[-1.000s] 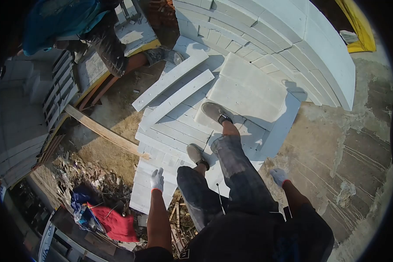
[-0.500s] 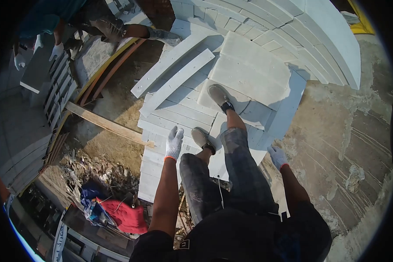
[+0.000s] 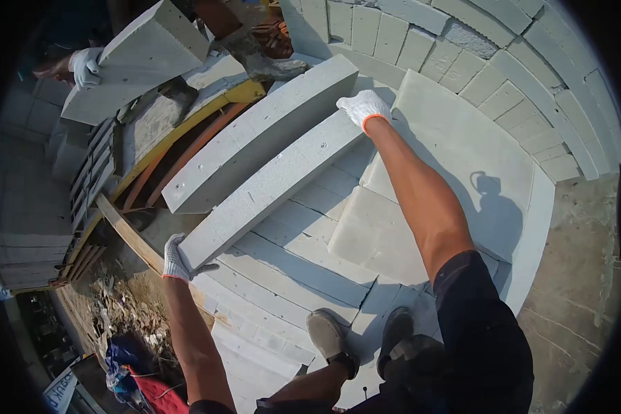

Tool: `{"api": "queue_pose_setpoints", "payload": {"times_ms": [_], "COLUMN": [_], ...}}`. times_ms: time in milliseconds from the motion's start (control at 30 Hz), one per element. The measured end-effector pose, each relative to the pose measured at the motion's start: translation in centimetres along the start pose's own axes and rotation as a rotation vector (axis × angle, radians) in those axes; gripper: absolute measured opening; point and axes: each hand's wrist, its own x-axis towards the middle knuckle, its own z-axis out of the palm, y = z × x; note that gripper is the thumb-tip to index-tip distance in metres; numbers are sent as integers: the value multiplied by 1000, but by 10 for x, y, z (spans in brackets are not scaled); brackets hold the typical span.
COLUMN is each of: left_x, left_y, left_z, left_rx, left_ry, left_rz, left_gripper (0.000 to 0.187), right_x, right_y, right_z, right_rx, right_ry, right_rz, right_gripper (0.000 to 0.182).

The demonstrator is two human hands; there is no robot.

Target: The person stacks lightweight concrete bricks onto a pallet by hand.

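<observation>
A long, slightly curved white block [image 3: 276, 190] lies diagonally between my two gloved hands. At its lower left end, my left hand [image 3: 179, 261] is wrapped round the corner, with the thumb out along the underside. My right hand [image 3: 364, 108] grips the upper right end, its fingers bent over the edge. Just beyond it a second curved block [image 3: 259, 134] rests alongside. Beneath are rows of flat pale blocks [image 3: 276, 265], and a smoother slab [image 3: 376, 234] lies to the right of the held block.
A co-worker's gloved hand [image 3: 85, 67] holds a large white block [image 3: 141, 62] at the upper left. A curved wall of stacked blocks [image 3: 483, 83] rises at the upper right. A wooden plank [image 3: 131, 234], rubble [image 3: 127, 297] and a red cloth [image 3: 160, 395] are at the left.
I have come closer to the two curved blocks. Both my hands have moved from empty air onto the ends of the nearer one. The co-worker's block has shifted towards the right.
</observation>
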Motion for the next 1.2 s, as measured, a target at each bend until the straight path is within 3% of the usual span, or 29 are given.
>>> {"api": "queue_pose_setpoints", "payload": {"times_ms": [33,100,133,167,233,267,300,367,433,500,567,700,767,800,833,867,900,933,1000,1067,1200], "left_x": [-2,9,-9,-36,-91,-92,-135,-167,-174,-161,-130,-25,-8,-1,17,40,52,31,47,61,57], "left_y": [-14,-71,-101,-125,-151,-162,-164,-162,-155,-148,-153,-184,-205,-215,-224,-236,-244,-241,-237,-239,-242], "left_z": [-11,-62,-58,-55,-46,-78,-40,-25,13,55,106,181,229,244,242,233,229,235,239,237,228], "left_rx": [-44,-160,-179,-327,-94,38,-137,19,-44,44,165,439,449,447,467,229,-10,-17,81,241,216], "left_ry": [14,-52,39,-2,-82,38,1,-91,-366,-555,-596,-691,-670,-638,-643,-436,-230,-284,-347,-338,-336], "left_rz": [17,279,393,406,572,730,717,862,874,727,674,718,709,712,703,640,573,301,266,293,320], "left_gripper": [56,55,55,63,65,65,68,79,81,82,81,72,68,64,64,61,58,55,53,53,55], "right_x": [-8,-41,-80,-129,-193,-225,-255,-311,-366,-408,-439,-463,-462,-459,-451,-448,-450,-446,-427,-407,-411], "right_y": [-2,-4,-1,5,34,58,88,158,216,278,329,422,451,449,436,429,432,437,447,452,453], "right_z": [-4,-19,-36,-55,-82,-87,-99,-103,-97,-84,-72,-44,-30,-21,-8,1,9,16,11,-1,1], "right_rx": [13,-7,115,236,277,367,453,669,954,674,534,357,421,424,163,-104,-106,-157,-213,-433,-437], "right_ry": [40,-3,83,179,374,495,624,639,684,845,961,1071,931,934,1013,1074,1078,1117,1157,993,881], "right_rz": [-31,-132,-195,-259,-418,-474,-546,-425,-31,7,44,306,545,568,467,362,379,360,333,514,558], "right_gripper": [44,40,42,45,47,41,35,30,20,19,21,27,34,34,37,41,41,47,53,56,59]}}
